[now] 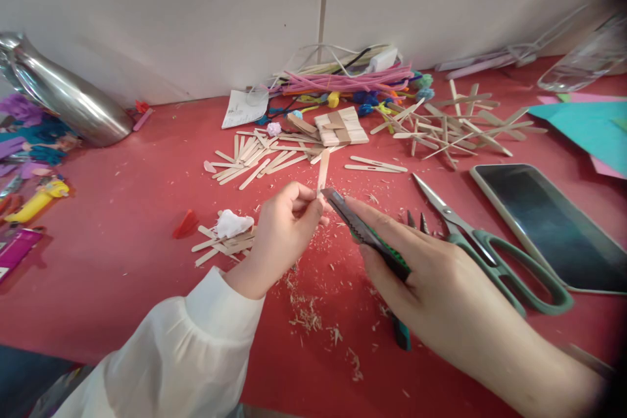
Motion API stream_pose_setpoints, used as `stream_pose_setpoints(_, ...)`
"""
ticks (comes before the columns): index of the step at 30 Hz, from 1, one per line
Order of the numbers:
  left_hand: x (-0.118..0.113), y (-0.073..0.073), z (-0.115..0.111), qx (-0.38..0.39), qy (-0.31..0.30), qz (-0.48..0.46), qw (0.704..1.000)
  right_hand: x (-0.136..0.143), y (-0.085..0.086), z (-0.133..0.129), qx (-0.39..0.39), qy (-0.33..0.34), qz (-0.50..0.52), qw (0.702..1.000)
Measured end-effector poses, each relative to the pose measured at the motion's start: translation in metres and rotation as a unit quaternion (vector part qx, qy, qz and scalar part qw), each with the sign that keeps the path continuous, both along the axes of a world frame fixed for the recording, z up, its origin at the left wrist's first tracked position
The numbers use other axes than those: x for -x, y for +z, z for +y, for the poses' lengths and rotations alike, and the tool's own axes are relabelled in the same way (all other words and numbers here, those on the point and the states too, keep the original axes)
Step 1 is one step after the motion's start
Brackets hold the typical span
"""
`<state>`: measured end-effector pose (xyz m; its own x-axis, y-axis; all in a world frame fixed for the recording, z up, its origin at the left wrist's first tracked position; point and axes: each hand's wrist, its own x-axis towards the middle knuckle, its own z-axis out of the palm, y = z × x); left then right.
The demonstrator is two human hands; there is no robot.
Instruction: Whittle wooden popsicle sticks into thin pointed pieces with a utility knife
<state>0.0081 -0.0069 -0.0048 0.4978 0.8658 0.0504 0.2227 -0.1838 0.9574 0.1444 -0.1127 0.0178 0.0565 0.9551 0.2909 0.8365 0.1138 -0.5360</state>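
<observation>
Pinched between the thumb and fingers of my left hand [289, 225] is a wooden craft stick [324, 168], held upright over the red table. My right hand [416, 268] is wrapped round a black and green utility knife [362, 227]. Its blade end touches or nearly touches the stick just above my left fingertips. Wood shavings [307, 315] lie scattered beneath both hands. Partly hidden behind my right hand is another tool with dark tips and a teal handle [401, 332]. Beside my left wrist is a small pile of sticks [208, 248] with a crumpled white piece [234, 225] on top.
Green-handled scissors [494, 264] and a phone [553, 225] lie to the right. Loose sticks [245, 157], a bundle of sticks [343, 127], joined sticks [460, 124] and pink pipe cleaners [343, 80] fill the back. A metal jug [83, 101] stands at left, a glass [582, 55] at far right.
</observation>
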Motion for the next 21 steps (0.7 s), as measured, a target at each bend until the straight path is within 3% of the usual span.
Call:
stream_pose_setpoints(9, 0.0006, -0.001, 0.0, -0.01, 0.0, 0.007, 1.0, 0.0003, -0.0015, -0.0015, -0.016, 0.002, -0.01, 1.0)
stream_pose_setpoints(16, -0.001, 0.0004, -0.002, -0.092, -0.001, 0.07, 0.993, 0.0008, 0.0004, 0.002, -0.002, -0.006, -0.014, 1.0)
stream_pose_setpoints(21, -0.0009, -0.0034, -0.0006, -0.075, 0.012, 0.048, 0.996, 0.0005, -0.0009, 0.0017, -0.018, -0.007, 0.025, 1.0)
